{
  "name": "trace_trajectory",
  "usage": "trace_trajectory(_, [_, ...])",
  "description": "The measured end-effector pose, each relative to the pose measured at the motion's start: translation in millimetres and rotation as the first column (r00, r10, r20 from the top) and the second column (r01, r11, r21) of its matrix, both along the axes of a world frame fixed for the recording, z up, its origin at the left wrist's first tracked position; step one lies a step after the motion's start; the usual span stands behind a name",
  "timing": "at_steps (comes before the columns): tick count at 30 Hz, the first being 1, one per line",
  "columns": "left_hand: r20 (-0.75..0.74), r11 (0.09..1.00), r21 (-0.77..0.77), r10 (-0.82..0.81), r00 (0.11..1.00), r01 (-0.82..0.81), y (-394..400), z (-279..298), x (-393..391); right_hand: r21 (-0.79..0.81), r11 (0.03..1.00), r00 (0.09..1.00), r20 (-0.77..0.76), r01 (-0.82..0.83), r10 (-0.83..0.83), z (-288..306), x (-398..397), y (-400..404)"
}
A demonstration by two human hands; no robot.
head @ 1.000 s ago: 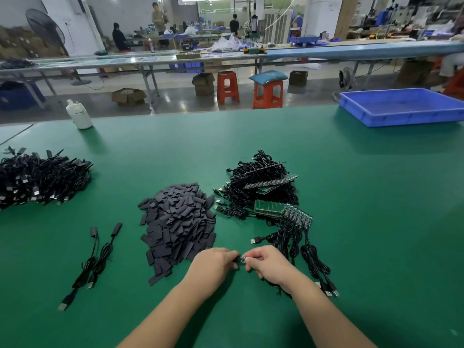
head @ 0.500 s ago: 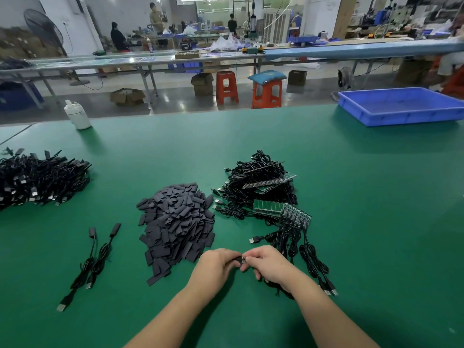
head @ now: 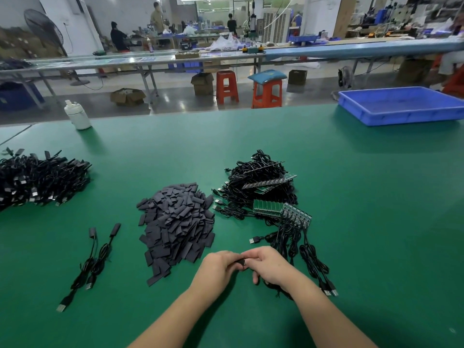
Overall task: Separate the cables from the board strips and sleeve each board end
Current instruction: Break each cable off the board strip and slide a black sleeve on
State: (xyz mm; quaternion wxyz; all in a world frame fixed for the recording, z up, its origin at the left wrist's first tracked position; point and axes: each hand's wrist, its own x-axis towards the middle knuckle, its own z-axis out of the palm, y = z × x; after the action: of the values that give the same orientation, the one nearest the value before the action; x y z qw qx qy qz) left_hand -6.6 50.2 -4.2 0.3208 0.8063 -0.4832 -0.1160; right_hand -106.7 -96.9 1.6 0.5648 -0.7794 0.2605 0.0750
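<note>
Both hands are together at the near edge of the green tabletop. The left hand and the right hand have their fingers curled in, pinching a small black piece between them. It looks like a sleeve going over the board end of one cable, though the fingers hide most of it and I cannot tell how far on it sits. A black cable trails out from under the right hand toward the near right.

To do this well, I'd say the left hand should keep the sleeve mouth open and square to the board end while the right hand steadies the cable just behind the board, pushing straight and not at an angle, so the flat tube does not fold or catch on a corner.

Supplies are close by. The pile of flat black sleeves lies just left of the hands. The heap of cables on green board strips sits beyond and to the right, with one strip and its hanging cables nearest the right hand. Two finished cables lie to the near left, and a big bundle of cables is at the far left. A blue tray stands at the far right, well apart.
</note>
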Motion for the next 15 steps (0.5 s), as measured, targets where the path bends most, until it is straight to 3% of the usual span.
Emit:
trace_trajectory(7, [0.063, 0.992, 0.126, 0.004, 0.998, -0.012, -10.4, -2.1, -2.6, 0.033, 0.999, 1.000, -0.007, -0.010, 0.010, -2.2, 0.0, -2.6])
trace_trajectory(15, [0.311, 0.923, 0.383, -0.118, 0.943, -0.011, -18.8, -0.2, -1.9, -0.010, 1.000, 1.000, -0.021, -0.015, 0.015, -7.3, -1.0, -4.1])
